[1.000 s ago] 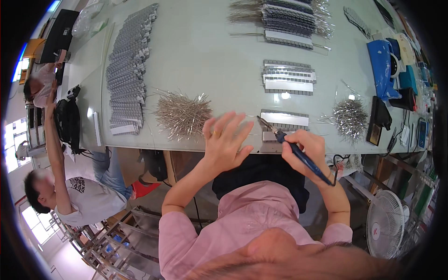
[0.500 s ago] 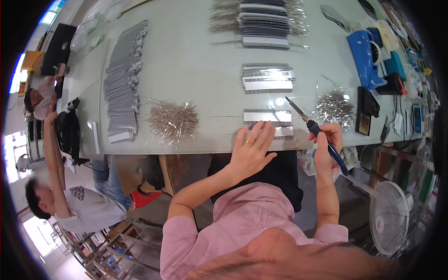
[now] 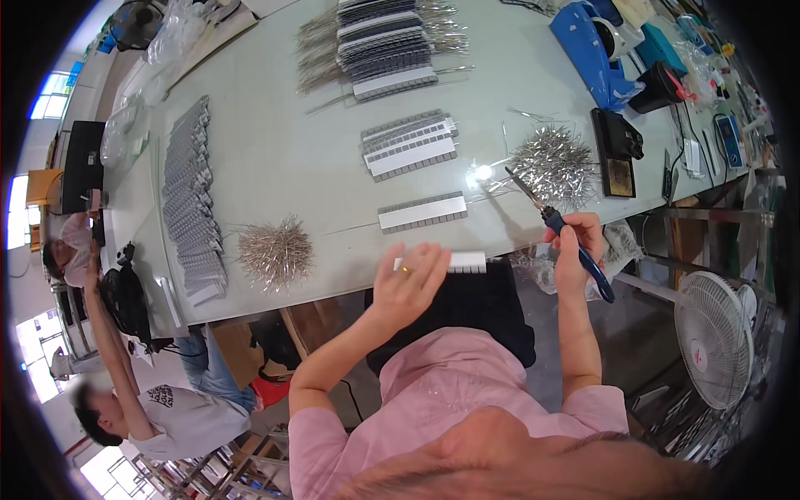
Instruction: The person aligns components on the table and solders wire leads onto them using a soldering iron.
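My right hand (image 3: 577, 250) is closed around the dark blue handle of a soldering iron (image 3: 557, 221). Its metal tip points up and to the left, above the table. At the table's front edge, my left hand (image 3: 408, 283) has its fingers laid over a white strip with a grey segmented edge (image 3: 467, 262); the strip's right end juts past the edge, and the fingers hide its middle. A similar strip (image 3: 423, 212) lies just beyond, with a thin wire lead at its left. Farther back is a small group of overlapping strips (image 3: 410, 146).
Bundles of silvery wire-lead parts lie at the left (image 3: 277, 254) and right (image 3: 554, 162). Stacked grey strips (image 3: 187, 200) line the left side; a wired stack (image 3: 385, 50) sits at the back. A blue tape dispenser (image 3: 592, 54), soldering stand (image 3: 617, 154) and fan (image 3: 712, 342) are rightward.
The view has turned and shifted. My left hand has drawn the nearest strip toward me, over the table edge and apart from the other strip. The soldering iron stays in my right hand.
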{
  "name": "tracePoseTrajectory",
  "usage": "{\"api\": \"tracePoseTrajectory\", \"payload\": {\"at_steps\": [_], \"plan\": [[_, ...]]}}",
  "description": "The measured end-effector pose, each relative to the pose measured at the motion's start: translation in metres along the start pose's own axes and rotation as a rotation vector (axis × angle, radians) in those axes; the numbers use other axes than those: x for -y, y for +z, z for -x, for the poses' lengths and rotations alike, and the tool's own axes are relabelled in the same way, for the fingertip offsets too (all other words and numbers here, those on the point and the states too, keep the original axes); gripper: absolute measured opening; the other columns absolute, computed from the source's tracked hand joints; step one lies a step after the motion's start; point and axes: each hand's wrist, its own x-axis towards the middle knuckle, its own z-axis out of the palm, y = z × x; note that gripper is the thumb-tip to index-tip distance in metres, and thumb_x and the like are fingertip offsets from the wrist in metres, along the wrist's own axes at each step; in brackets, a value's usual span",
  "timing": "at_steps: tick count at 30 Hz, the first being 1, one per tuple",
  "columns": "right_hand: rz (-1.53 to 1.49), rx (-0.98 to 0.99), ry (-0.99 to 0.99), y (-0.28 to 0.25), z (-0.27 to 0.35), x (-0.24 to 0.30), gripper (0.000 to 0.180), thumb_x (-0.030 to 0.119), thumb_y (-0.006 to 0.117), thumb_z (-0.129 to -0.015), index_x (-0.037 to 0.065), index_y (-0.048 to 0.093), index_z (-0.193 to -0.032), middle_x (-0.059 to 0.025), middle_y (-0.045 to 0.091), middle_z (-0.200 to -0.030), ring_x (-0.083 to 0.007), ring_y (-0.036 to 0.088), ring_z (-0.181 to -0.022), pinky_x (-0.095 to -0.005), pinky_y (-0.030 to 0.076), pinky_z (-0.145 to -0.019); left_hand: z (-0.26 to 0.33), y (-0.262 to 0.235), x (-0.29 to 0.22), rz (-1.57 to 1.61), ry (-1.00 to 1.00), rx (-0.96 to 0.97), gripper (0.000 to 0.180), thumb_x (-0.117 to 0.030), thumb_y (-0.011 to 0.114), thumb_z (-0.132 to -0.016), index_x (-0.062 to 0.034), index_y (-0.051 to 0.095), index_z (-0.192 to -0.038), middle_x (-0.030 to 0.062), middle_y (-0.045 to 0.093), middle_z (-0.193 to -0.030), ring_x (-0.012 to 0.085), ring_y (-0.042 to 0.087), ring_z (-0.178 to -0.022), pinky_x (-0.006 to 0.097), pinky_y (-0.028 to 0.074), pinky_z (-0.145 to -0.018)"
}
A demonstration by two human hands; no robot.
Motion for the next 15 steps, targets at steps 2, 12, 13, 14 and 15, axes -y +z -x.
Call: {"api": "tracePoseTrajectory", "payload": {"at_steps": [2, 12, 13, 14, 15], "plan": [[-0.046, 0.021, 0.005, -0.010, 0.000, -0.002, 0.010, 0.005, 0.056, -0.093, 0.002, 0.053, -0.102, -0.0085, 0.066, -0.083, -0.0103, 0.060, -0.071, -0.0211, 0.046, -0.066, -0.020, -0.008, 0.015, -0.057, -0.011, 0.003, 0.029, -0.007, 0.066, -0.084, -0.0089, 0.070, -0.113, 0.0053, 0.069, -0.112, 0.0194, 0.066, -0.105, 0.044, 0.042, -0.101], [-0.063, -0.061, 0.013, -0.010, 0.003, -0.009, 0.010, 0.008, 0.054, -0.093, 0.003, 0.053, -0.102, -0.0071, 0.064, -0.078, -0.0092, 0.057, -0.064, -0.0203, 0.039, -0.056, -0.036, 0.016, 0.031, -0.023, -0.107, 0.111, 0.039, -0.013, 0.068, -0.084, -0.0031, 0.065, -0.122, 0.0135, 0.064, -0.124, 0.0287, 0.060, -0.118, 0.046, 0.045, -0.101], [-0.060, -0.057, 0.014, -0.010, 0.003, -0.010, 0.010, 0.008, 0.054, -0.093, 0.003, 0.053, -0.102, -0.0072, 0.064, -0.078, -0.0091, 0.057, -0.063, -0.0204, 0.039, -0.056, -0.035, 0.010, 0.024, 0.016, -0.136, 0.166, 0.043, -0.014, 0.069, -0.083, -0.0023, 0.063, -0.125, 0.0153, 0.062, -0.127, 0.0302, 0.058, -0.120, 0.047, 0.044, -0.102], [-0.057, -0.053, 0.015, -0.011, 0.003, -0.011, 0.010, 0.007, 0.054, -0.093, 0.003, 0.053, -0.102, -0.0073, 0.064, -0.078, -0.0090, 0.056, -0.063, -0.0205, 0.039, -0.056, -0.032, 0.005, 0.018, 0.054, -0.166, 0.220, 0.048, -0.016, 0.070, -0.082, -0.0015, 0.061, -0.127, 0.0170, 0.060, -0.130, 0.0317, 0.057, -0.122, 0.047, 0.043, -0.104], [-0.060, -0.051, 0.017, -0.011, 0.003, -0.012, 0.010, 0.007, 0.054, -0.093, 0.003, 0.053, -0.102, -0.0073, 0.064, -0.078, -0.0090, 0.056, -0.063, -0.0205, 0.039, -0.056, -0.024, 0.004, 0.013, 0.083, -0.177, 0.251, 0.055, -0.020, 0.071, -0.081, -0.0006, 0.058, -0.130, 0.0186, 0.056, -0.136, 0.0337, 0.052, -0.127, 0.048, 0.041, -0.106]]}}
